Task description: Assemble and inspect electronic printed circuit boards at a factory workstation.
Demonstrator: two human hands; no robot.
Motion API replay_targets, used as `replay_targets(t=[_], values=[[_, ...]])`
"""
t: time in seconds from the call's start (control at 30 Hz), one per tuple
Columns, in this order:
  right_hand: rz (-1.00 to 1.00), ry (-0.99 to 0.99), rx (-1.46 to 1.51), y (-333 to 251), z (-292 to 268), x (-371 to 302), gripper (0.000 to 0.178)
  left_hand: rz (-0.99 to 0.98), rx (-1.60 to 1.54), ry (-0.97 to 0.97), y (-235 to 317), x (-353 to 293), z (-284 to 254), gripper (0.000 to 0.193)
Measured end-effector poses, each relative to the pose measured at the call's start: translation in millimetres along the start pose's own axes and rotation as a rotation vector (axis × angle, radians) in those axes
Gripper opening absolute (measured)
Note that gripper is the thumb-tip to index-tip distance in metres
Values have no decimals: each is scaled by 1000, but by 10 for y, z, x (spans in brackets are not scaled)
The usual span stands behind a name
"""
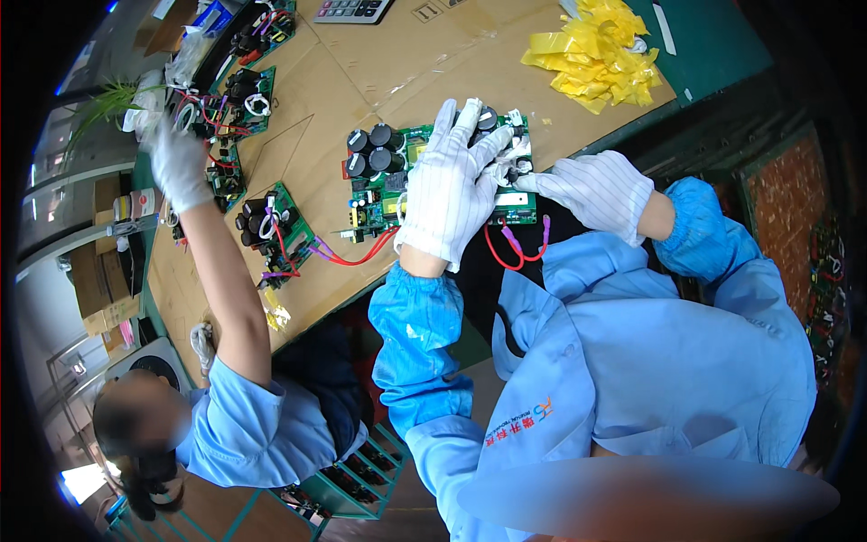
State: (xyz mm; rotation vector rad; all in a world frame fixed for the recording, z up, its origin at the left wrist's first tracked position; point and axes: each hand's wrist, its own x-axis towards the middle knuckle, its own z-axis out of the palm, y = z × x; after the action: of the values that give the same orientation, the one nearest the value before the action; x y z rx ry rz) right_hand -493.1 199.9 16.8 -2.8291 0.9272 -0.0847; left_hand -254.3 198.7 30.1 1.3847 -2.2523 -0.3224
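A green circuit board (368, 194) with black cylindrical capacitors (386, 161) lies on the cardboard-covered bench in front of me. My left hand (449, 194), in a striped white glove, rests across its middle with the fingers spread. From the right comes my right hand (601, 194), gloved too, its fingers drawn together at the board's right edge. Whatever is between those fingertips is too small to make out. Beside them sits a white bundle (517, 149), partly covered by my left fingers. Red wires (366, 256) with purple ends hang off the board's near side.
More wired circuit boards (275, 230) line the left side. A co-worker's gloved hand (179, 167) reaches over there. Crumpled yellow tape (601, 54) lies at the far right, a calculator (352, 9) at the far edge. The cardboard sheet (334, 63) covers the bench.
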Motion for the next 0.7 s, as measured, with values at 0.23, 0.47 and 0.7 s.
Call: replay_targets(t=[0.23,0.47,0.7], values=[[31,58,-12,-2,140,-67,46,-58,-49,-39,33,-23,-4,41],[60,235,228,-5,76,-26,40,-54,-74,-20,56,11,-31,46],[252,613,111,476,-219,-33,25,22,-201,306,196,-151,-371,42]])
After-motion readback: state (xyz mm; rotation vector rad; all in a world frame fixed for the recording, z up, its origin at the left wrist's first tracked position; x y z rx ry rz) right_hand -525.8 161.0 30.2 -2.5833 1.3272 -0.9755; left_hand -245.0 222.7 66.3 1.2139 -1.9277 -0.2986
